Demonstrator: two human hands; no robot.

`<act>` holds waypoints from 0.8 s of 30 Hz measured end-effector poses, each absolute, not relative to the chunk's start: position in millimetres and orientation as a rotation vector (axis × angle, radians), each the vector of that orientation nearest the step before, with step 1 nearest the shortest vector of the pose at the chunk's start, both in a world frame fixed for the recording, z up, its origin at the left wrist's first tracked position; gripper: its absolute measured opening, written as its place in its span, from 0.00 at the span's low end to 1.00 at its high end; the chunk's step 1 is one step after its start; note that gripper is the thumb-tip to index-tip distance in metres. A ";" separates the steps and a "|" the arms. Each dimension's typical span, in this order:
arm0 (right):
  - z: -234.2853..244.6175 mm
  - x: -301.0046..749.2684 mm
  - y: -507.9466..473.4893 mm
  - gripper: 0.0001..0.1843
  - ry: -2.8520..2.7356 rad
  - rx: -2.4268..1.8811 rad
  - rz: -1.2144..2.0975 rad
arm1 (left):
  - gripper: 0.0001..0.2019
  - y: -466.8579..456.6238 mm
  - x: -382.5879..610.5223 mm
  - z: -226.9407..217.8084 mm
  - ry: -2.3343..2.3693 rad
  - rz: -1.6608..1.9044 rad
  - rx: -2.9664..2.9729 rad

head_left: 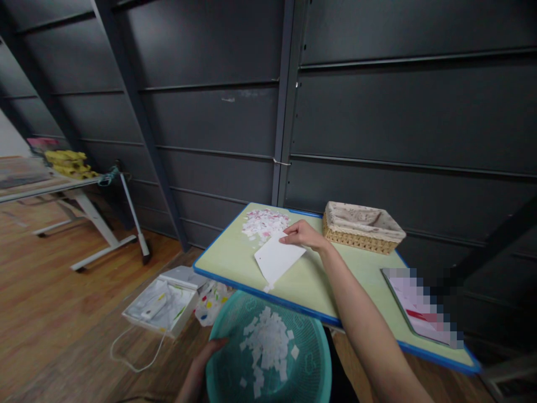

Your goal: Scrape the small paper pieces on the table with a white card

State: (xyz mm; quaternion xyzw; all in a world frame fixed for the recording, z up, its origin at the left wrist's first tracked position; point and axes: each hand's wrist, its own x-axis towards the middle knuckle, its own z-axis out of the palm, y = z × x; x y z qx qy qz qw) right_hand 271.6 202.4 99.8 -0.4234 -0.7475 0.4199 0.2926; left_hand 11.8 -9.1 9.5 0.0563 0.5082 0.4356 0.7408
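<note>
My right hand (302,234) pinches a white sheet of stiff paper (280,257) by its far edge, just above the yellow-green tabletop (226,257). A pile of small white and pinkish paper scraps (265,223) lies beyond the sheet. A few white scraps (269,288) sit at the sheet's near corner, by the table's front edge. Below that edge is a teal plastic basket (308,364) with many white paper scraps (268,341) inside. My left hand (210,352) grips the basket's left rim, thumb inside; its other fingers are hidden.
A fabric-lined wicker basket (363,240) stands at the table's back right, and a tablet-like flat thing (419,313) lies at its right end. An open white box (161,305) with a cable is on the floor at left. Dark metal panels (218,112) rise behind.
</note>
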 end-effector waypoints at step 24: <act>89.4 266.1 211.7 0.17 -1.718 -1.206 0.709 | 0.41 -5.7 4.3 -4.2 1.085 0.999 0.096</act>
